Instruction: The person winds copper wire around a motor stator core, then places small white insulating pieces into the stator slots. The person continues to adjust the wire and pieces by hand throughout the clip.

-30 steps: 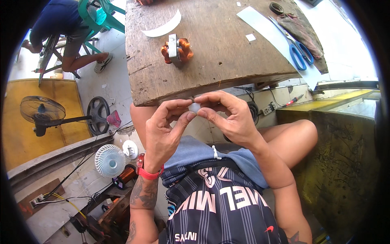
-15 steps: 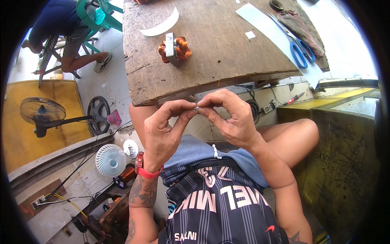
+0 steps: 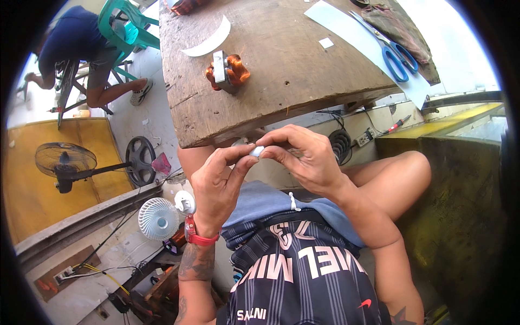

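Both my hands meet just off the near edge of the wooden table, above my lap. A small white piece (image 3: 257,151), probably paper, is pinched between them. My left hand (image 3: 216,176) grips its left side with thumb and forefinger, and a red watch is on that wrist. On the other side my right hand (image 3: 309,157) holds it by the fingertips. Beyond them on the table sits a motor stator (image 3: 220,70), a metal core wound with copper wire. A curved white paper strip (image 3: 210,41) lies behind it.
The wooden table (image 3: 260,81) carries blue-handled scissors (image 3: 398,62) on a long white sheet (image 3: 346,40), with a cloth beside them. To the left stand a black fan (image 3: 66,162) and a small white fan (image 3: 158,218). A soldering iron (image 3: 399,123) lies right. Another person (image 3: 81,43) bends at far left.
The white piece between my fingertips has turned, showing more of its face. My hands have shifted slightly down. The whole view has tilted a little.
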Tool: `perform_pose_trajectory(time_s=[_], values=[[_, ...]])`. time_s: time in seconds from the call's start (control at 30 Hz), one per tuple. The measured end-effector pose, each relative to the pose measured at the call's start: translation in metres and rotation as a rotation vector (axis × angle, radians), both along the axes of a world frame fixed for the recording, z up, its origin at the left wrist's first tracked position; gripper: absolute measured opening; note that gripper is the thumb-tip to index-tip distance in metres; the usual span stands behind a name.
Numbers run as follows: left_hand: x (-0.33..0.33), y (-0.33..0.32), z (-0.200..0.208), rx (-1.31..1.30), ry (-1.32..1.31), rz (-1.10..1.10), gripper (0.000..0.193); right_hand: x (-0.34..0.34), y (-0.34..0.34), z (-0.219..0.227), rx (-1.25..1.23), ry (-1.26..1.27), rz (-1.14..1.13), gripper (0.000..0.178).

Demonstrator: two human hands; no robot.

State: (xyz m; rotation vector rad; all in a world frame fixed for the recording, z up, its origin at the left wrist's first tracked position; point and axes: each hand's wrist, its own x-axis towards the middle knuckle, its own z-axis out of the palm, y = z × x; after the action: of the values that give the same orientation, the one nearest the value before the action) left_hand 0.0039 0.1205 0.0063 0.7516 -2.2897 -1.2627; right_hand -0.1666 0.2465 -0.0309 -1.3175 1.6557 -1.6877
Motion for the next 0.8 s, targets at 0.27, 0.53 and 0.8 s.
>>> perform_pose_trajectory(time_s=[0.27, 0.53, 0.8], values=[[-0.005, 0.002, 0.001, -0.294, 0.003, -0.051, 0.016, 0.004, -0.003, -0.002, -0.004, -0.014, 0.002, 0.018], [0.003, -0.003, 0.003, 0.381, -0.039, 0.006, 0.021, 0.003, -0.002, -0.005, -0.074, -0.004, 0.037, 0.021], [-0.066, -0.068, 0.011, 0.024, 0.109, 0.289, 0.046, -0.043, -0.007, 0.003, -0.096, 0.477, -0.333, 0.023]])
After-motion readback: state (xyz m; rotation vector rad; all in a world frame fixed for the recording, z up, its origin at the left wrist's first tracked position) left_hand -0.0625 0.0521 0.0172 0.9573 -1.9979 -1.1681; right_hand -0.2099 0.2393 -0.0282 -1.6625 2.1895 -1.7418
